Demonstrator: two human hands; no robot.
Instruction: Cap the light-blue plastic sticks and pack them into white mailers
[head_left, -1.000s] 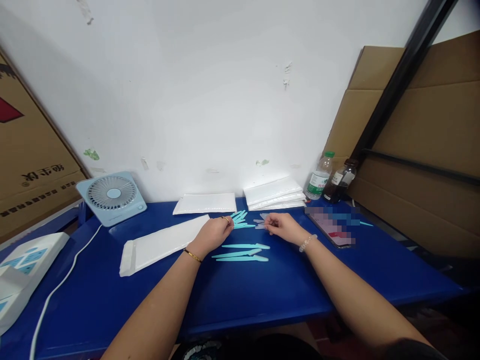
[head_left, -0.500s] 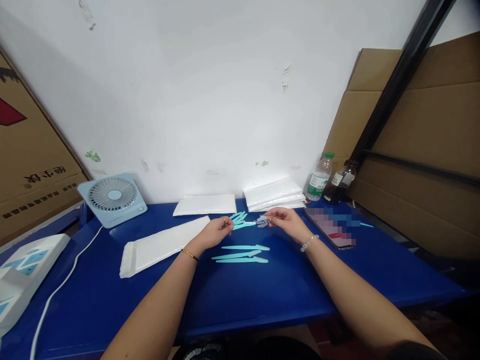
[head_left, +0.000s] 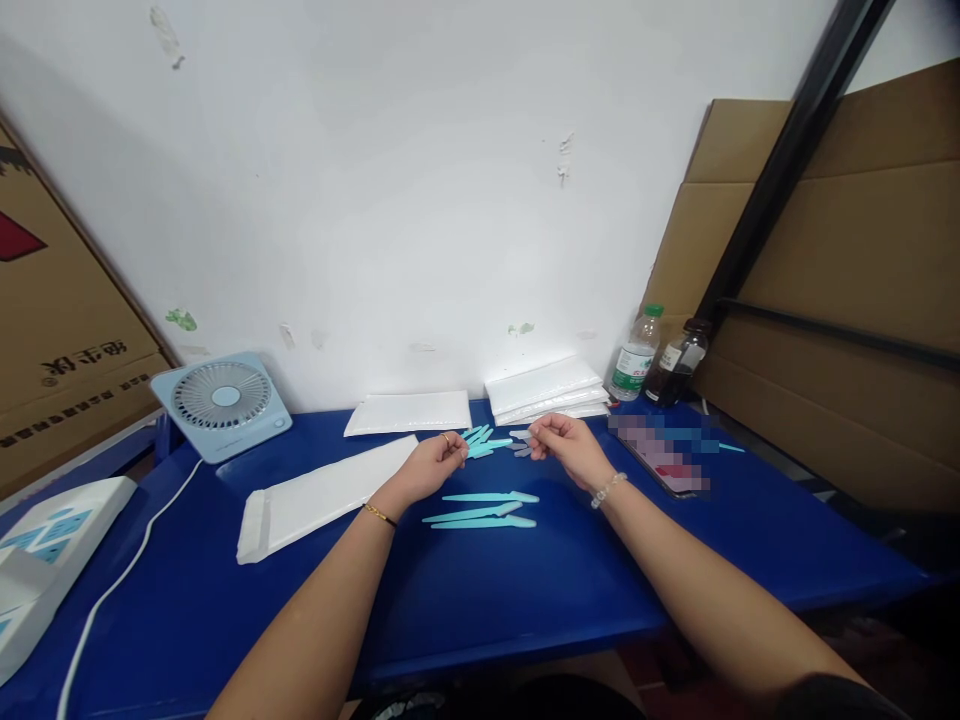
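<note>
My left hand [head_left: 431,466] is closed, its fingertips pinching the handle ends of several turquoise eyebrow razors [head_left: 486,442] in a loose fan. At the other end, the closed fingers of my right hand [head_left: 568,447] pinch their greyish capped blade ends [head_left: 519,446]. Exactly which razors each fingertip grips is hard to make out. Just below, three more turquoise razors [head_left: 480,510] lie on the blue table [head_left: 510,590], their capped heads to the right. Under and beside my left wrist rests a long white padded mailer [head_left: 322,500].
White padded mailers [head_left: 409,410] and a stack of them [head_left: 547,388] lie against the wall. A small blue fan [head_left: 229,400] and a white device [head_left: 60,550] with a cable stand left. Two bottles [head_left: 637,355] and a phone [head_left: 660,455] are on the right.
My right hand has shifted slightly left, closer to my left hand, and the razors' capped ends are spread a little differently. The three razors on the table have stayed put.
</note>
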